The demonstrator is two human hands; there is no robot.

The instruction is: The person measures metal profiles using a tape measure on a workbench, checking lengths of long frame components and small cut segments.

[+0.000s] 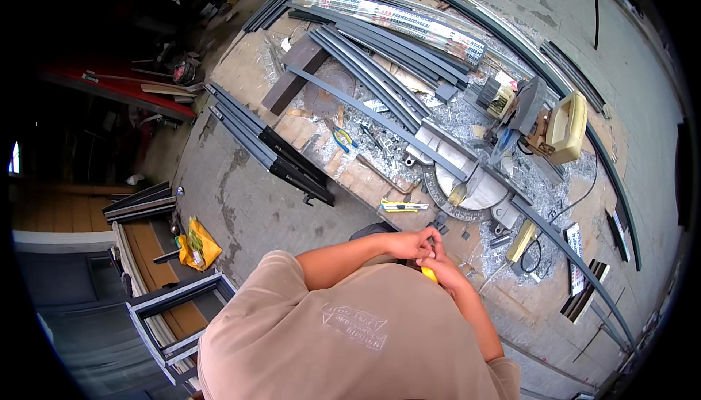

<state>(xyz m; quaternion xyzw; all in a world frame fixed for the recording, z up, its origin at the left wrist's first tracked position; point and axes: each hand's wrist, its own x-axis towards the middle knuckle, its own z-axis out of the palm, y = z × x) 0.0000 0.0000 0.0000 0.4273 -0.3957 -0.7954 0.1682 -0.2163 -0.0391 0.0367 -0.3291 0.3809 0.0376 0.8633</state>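
Fingers of the bare left hand (409, 245) are resting bent together against the bare right hand (447, 271) in the head view; whether they are pinching anything, one cannot tell. The right hand is gripping a mostly hidden, bright yellow object (429, 274) just before the brown cloth shirt (292, 327). A slim yellow-and-white utility knife (404, 206) is lying nearby on the brown wooden workbench (356, 194).

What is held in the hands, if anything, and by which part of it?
The right hand seems to hold a yellow thing, but its gripped part is hidden. Whether the left hand holds anything cannot be told.
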